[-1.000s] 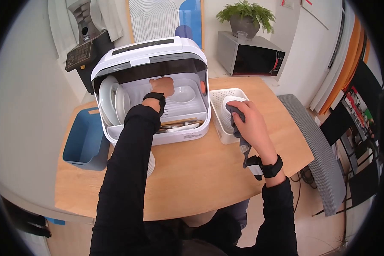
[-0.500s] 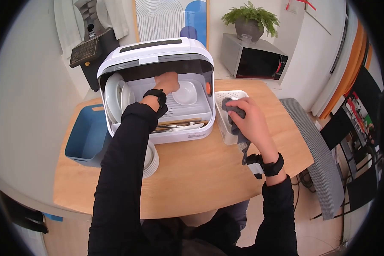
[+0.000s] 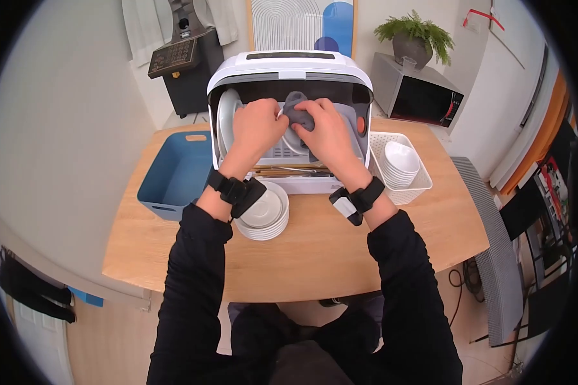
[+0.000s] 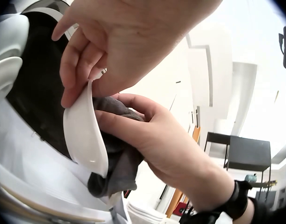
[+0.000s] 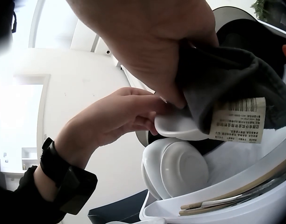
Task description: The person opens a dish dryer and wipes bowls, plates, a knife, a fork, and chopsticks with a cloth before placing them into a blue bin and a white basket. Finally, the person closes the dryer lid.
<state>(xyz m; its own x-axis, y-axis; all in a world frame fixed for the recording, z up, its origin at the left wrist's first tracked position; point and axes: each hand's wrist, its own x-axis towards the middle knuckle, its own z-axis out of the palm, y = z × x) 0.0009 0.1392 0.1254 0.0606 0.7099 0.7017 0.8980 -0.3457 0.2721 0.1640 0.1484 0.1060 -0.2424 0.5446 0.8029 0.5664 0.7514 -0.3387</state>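
My left hand (image 3: 258,131) pinches the rim of a small white bowl (image 4: 83,133) in front of the open dish cabinet (image 3: 289,63). In my right hand (image 3: 331,138) is a dark grey cloth (image 4: 123,163), bunched up and pressed against the bowl; a printed label (image 5: 238,120) hangs from it in the right wrist view. The bowl is tilted on edge, and cloth and fingers cover part of it. White plates (image 3: 227,122) stand upright at the cabinet's left side. Chopsticks and cutlery (image 3: 288,172) lie in its front tray.
A stack of white saucers (image 3: 263,212) stands on the wooden table (image 3: 327,256) before the cabinet. To the left is a blue bin (image 3: 180,170); to the right, a white basket (image 3: 424,183) holds stacked white bowls (image 3: 401,160). Behind sits a microwave (image 3: 424,96).
My left hand has lifted the bowl out of the cabinet's rack. My right hand has brought the cloth from over the white basket leftward to the bowl. The head view has shifted left.
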